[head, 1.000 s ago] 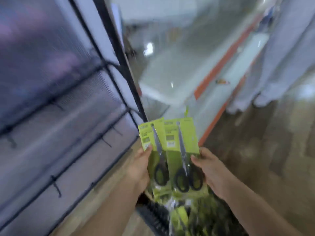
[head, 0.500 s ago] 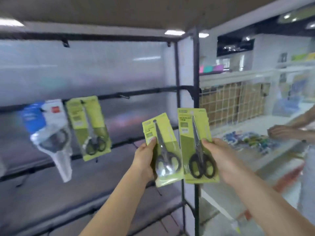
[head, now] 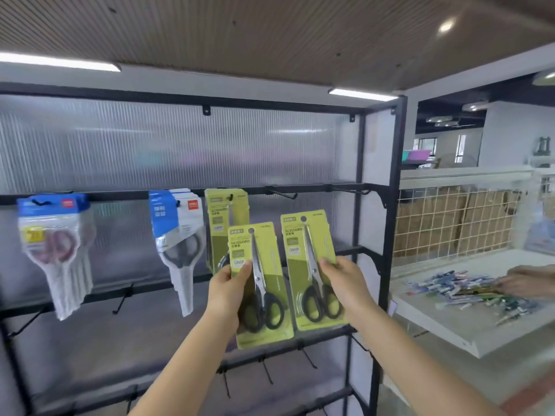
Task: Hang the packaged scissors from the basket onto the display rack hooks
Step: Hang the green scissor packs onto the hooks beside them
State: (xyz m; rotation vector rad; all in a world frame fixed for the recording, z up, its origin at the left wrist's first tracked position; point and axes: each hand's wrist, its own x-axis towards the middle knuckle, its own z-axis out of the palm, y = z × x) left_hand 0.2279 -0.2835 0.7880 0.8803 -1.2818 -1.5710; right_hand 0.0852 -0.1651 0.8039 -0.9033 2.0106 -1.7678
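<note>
Each hand — left hand [head: 225, 291], right hand [head: 345, 280] — pinches a lime-green scissors pack [head: 260, 285] (black handles)

one view only, head-mounted, wide-angle. it faces the rack [head: 387, 205] nearly square-on, roughly level, tilted slightly up: ceiling fills the top band. the rack's right post stands right of centre; its lower bars run out at the bottom edge. camera sits near the rack, both forearms entering from the bottom edge. right of the post a white shelf [head: 468, 334] shows at an angle. straight lines bow toward the frame edges.
</note>
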